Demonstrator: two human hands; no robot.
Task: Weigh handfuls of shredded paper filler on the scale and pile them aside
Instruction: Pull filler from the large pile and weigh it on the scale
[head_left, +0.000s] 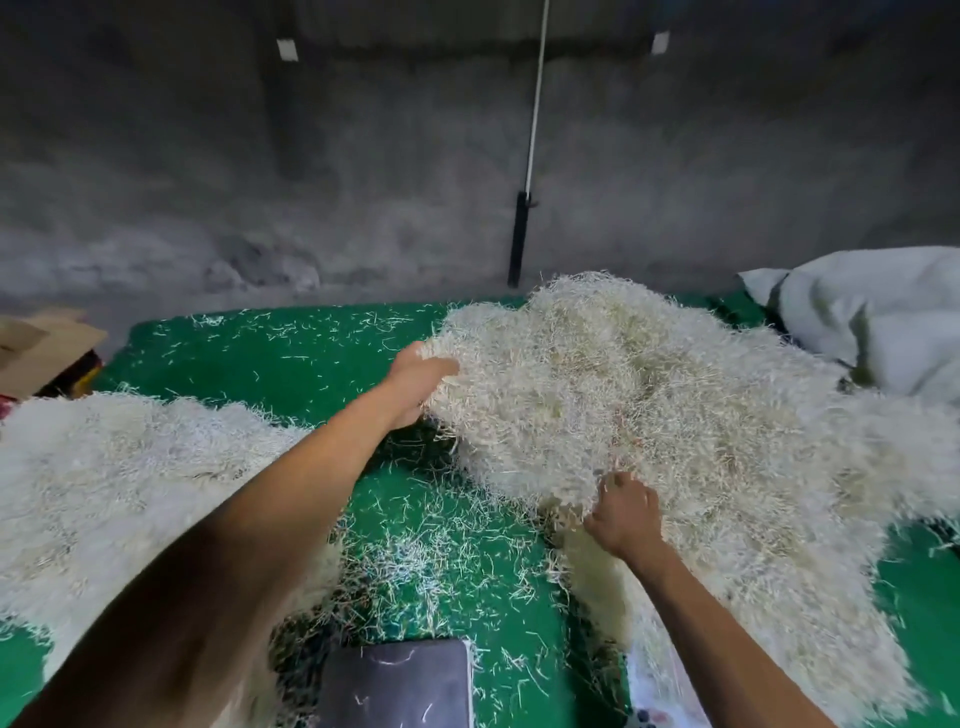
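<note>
Head view looks down past both my bare forearms onto a green mat (291, 358) strewn with loose paper strands. My left hand (415, 382) reaches toward one o'clock and is dug into the left edge of the big heap of shredded paper filler (649, 410); my fingers are buried in the strands, curled around a clump, though the fingertips themselves are hidden. My right hand (626, 514) sits at the heap's near edge, at about four o'clock from the left one, its back toward me, fingers bent down into the filler and gripping it; again the tips are lost in the paper.

A second pile of filler (119, 483) spreads at nine o'clock, partly covered by my left forearm and cut off by the left border. At six o'clock the dark flat scale (400, 686) is cropped by the bottom edge, a few stray strands lying on it; no display shows. A pale sack (878, 317) lies at two o'clock, cut off on the right. Cardboard (41, 348) sits at ten o'clock, only partly visible. A white rod with a black lower part (519, 239) stands against the grey wall (260, 182) at twelve o'clock.
</note>
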